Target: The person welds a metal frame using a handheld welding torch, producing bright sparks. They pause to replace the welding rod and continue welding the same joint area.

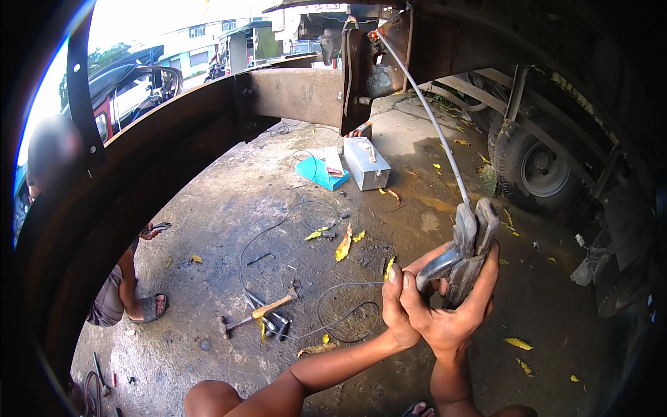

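Well to the left of the hands, behind a long dark beam (149, 160), another person's hand (149, 234) holds a small dark thing, too small to name. Nearer, on the ground below and left of the hands, 1 wooden-handled hammer (279, 303) lies across some black-handled tools (278, 326); a thin dark cable (242, 260) loops past them and runs toward the left hand, its end hidden there.

Ahead of the hands and to their left stand 2 containers. The blue box (318, 174) is flat and carries 1 white-and-red packet (334, 162) on top; whether more lies inside cannot be told. Just right of it, the silver metal case (367, 167) has its lid down, handle uppermost, so its contents are out of sight.

Above these hangs a rusty steel bracket (356, 83). From beside it the grey rod (433, 118) slants down and rightward to the hands: it lies above and ahead of them, long axis leaning left toward its far end. That end reaches an orange-brown patch (376, 36); touching or just short, I cannot tell.

The left hand (401, 314) and right hand (455, 326) are together, both wrapped around the dark clamp (467, 267), whose nose meets the rod's lower end. Neither hand is clearly nearer to the rod. Right of the hands, farther off, stands a truck wheel (544, 169).
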`<action>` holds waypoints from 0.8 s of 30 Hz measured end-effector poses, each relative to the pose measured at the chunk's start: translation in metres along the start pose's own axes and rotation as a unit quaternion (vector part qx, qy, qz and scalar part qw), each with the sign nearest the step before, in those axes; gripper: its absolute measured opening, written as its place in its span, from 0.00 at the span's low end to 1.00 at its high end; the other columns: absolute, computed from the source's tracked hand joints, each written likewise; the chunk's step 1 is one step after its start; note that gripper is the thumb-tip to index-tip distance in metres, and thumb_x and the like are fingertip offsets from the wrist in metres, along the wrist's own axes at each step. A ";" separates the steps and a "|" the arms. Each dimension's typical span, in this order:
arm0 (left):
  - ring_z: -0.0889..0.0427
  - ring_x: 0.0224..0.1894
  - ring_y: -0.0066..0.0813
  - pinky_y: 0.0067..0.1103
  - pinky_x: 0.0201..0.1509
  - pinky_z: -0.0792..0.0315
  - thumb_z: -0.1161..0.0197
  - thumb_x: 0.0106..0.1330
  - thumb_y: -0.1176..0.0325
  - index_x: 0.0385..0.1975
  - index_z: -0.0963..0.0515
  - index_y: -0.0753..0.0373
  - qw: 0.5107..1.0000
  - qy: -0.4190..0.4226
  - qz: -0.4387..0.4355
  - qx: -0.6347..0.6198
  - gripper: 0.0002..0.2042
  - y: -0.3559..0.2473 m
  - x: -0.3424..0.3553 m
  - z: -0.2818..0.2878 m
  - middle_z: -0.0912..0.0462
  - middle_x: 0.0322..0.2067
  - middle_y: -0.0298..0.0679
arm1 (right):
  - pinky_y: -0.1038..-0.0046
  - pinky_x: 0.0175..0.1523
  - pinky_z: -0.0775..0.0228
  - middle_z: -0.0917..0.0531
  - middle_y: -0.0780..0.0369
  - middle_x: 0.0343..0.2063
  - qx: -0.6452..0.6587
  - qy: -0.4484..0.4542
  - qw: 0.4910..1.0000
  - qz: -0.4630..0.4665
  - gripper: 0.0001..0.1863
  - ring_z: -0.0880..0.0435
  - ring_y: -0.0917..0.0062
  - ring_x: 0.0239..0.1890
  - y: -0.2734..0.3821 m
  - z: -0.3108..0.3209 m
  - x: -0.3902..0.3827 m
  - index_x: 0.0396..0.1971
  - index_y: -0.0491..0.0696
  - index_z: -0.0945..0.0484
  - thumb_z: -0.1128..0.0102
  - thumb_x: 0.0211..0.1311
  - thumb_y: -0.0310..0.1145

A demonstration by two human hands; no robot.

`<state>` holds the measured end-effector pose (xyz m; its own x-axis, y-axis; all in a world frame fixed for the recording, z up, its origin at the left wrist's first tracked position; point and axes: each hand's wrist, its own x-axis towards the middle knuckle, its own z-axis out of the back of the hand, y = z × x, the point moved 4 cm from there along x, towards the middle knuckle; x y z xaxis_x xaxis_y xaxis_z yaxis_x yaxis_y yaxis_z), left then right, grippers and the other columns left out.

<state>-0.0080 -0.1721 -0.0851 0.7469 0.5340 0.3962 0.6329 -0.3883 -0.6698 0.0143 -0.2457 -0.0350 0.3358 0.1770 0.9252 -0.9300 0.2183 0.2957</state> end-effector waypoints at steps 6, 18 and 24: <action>0.29 0.35 0.24 0.19 0.40 0.35 0.70 0.70 0.35 0.58 0.29 0.76 1.000 0.003 -0.003 -0.022 0.43 0.004 0.001 0.002 0.20 0.39 0.39 | 0.65 0.50 0.25 0.20 0.47 0.47 -0.003 0.000 1.000 -0.003 0.51 0.16 0.61 0.47 -0.003 -0.002 -0.001 0.62 0.31 0.39 0.23 0.41 0.41; 0.29 0.35 0.24 0.19 0.40 0.35 0.68 0.71 0.37 0.58 0.29 0.76 0.999 -0.010 -0.007 -0.040 0.41 0.007 0.001 0.003 0.20 0.40 0.39 | 0.65 0.50 0.25 0.20 0.48 0.47 0.006 0.004 1.000 -0.007 0.50 0.16 0.60 0.46 0.000 -0.003 0.002 0.62 0.32 0.38 0.23 0.41 0.40; 0.27 0.37 0.26 0.20 0.42 0.34 0.71 0.71 0.37 0.58 0.29 0.76 0.997 -0.060 0.010 -0.057 0.42 0.015 -0.002 0.009 0.20 0.43 0.42 | 0.65 0.52 0.25 0.22 0.46 0.51 0.033 -0.005 0.998 0.044 0.51 0.18 0.61 0.50 -0.006 -0.004 0.000 0.63 0.31 0.40 0.24 0.42 0.42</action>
<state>-0.0014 -0.1724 -0.1012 0.7339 0.6093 0.3003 0.6422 -0.4783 -0.5990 0.0203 -0.2427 -0.0374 0.2520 0.1829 0.9503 -0.9635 0.1389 0.2287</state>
